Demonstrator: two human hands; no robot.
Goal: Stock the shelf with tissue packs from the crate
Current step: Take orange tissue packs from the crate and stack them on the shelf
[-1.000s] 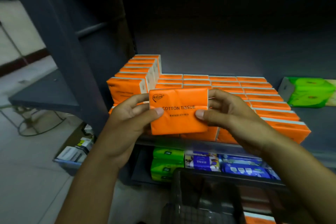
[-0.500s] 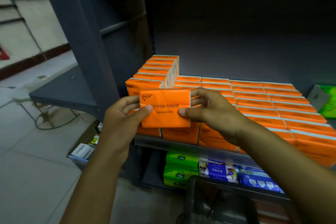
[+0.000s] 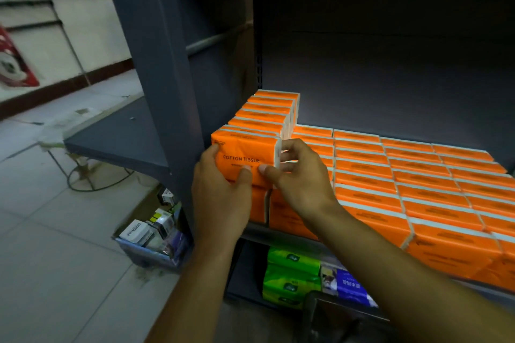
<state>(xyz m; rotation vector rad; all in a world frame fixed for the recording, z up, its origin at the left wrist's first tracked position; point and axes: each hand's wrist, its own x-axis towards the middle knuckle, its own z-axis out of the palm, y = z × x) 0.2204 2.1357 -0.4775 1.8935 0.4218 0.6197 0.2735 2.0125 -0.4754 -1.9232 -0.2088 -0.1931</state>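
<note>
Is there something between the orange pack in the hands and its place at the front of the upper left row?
Nothing visible. The orange pack, held by the left hand and right hand, is already at the front of the upper row, beside the grey upright. Only the hands' own fingers lie at its ends.

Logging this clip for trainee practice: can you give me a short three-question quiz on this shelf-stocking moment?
1. True or false: the left hand and the right hand both hold one orange pack.
2. Where is that pack? A) at the front of the upper row, at the left end of the shelf; B) on the lower shelf; C) on the floor.
3. What colour are the lower-shelf packs furthest to the left?

Key: 1 true; 2 A; 3 green.
</note>
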